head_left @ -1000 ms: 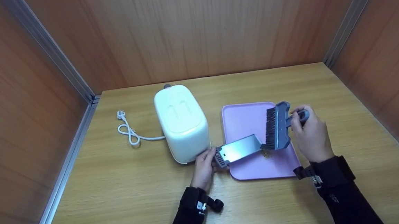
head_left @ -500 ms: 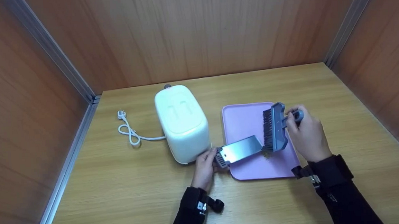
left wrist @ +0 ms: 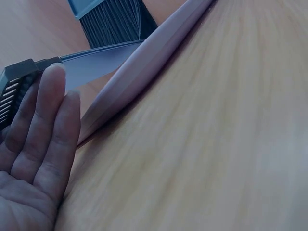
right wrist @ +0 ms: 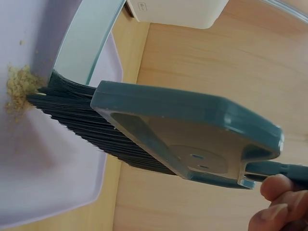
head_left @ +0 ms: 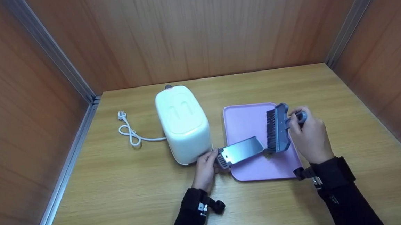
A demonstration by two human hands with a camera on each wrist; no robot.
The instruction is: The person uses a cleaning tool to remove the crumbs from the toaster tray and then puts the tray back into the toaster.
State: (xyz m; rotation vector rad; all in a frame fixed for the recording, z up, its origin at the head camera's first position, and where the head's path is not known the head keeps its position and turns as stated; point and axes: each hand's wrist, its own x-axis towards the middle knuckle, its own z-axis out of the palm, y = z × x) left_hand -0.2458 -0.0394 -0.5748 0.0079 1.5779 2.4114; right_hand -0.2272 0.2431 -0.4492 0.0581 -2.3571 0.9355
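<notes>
My left hand [head_left: 204, 171] pinches the slotted grey end of a small dustpan [head_left: 243, 150] with a shiny flat pan. Its far edge tilts down over a lilac tray [head_left: 244, 118]. In the left wrist view, the fingers [left wrist: 45, 130] lie under the dustpan's end. My right hand [head_left: 310, 138] grips the handle of a blue-grey brush [head_left: 282, 128], its dark bristles turned towards the pan. In the right wrist view, the bristle tips meet a little heap of yellowish crumbs [right wrist: 21, 89] on the tray, beside the pan's edge. The left thumb is hidden in the left wrist view.
Left of the tray stands a white rounded appliance [head_left: 183, 120], its near end right by my left hand. Its white cord [head_left: 150, 139] runs left to a plug [head_left: 121, 115]. Wood-grain panels [head_left: 195, 32] enclose the table at the back and both sides.
My right hand has swept the brush left to the pan's edge, then eased back slightly right. The dustpan and left hand have hardly moved.
</notes>
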